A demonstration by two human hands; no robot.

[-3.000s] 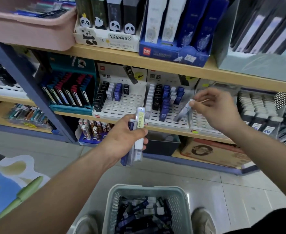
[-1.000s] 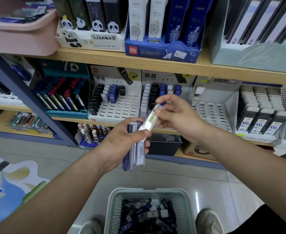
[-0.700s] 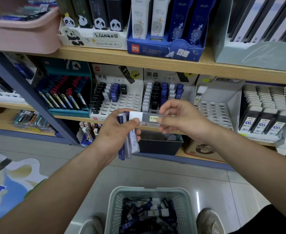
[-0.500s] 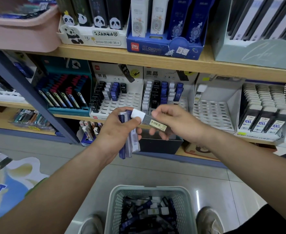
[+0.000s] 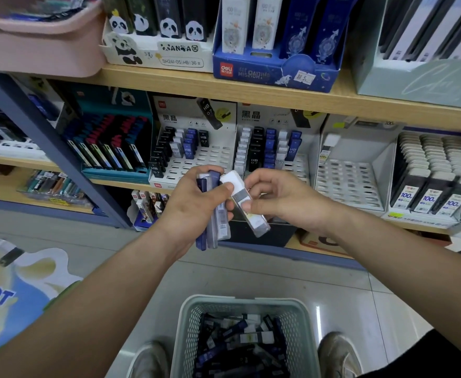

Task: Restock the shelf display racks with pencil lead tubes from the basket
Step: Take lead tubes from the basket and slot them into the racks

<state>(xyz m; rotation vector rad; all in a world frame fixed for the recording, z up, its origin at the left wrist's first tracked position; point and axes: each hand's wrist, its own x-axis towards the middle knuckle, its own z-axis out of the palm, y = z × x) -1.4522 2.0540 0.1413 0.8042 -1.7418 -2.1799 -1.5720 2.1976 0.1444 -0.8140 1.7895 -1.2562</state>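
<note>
- Shelf (image 5: 251,96): one wooden board. Three white slotted display racks stand under it.
- Left rack (image 5: 213,162): part filled, front slots bare. Middle rack (image 5: 301,170): five columns, part filled. Right rack (image 5: 349,178): nearly all bare, with one white-capped tube at the back left.
- Basket (image 5: 240,300): one, on the floor between the feet. It holds a jumbled heap of lead tubes, too many to count.
- Left hand (image 5: 191,205): fingers wrapped round a bundle of tubes (image 5: 213,230) held upright. At least three tubes; exact count hidden by the fingers.
- Right hand (image 5: 286,203): thumb and fingertips pinch one white-capped tube (image 5: 256,222) mid-body. It is tilted, cap up, just beside the left thumb; cannot tell if they touch.
- Handling, judged: the tubes look light, stiff plastic with smooth flat sides, so they are likely slippery and easy to fumble from a loose bundle.
- Grip, judged: pinch the two flat faces near the middle, not the cap, which might pull off. Feed the bottom end into a slot.
</note>
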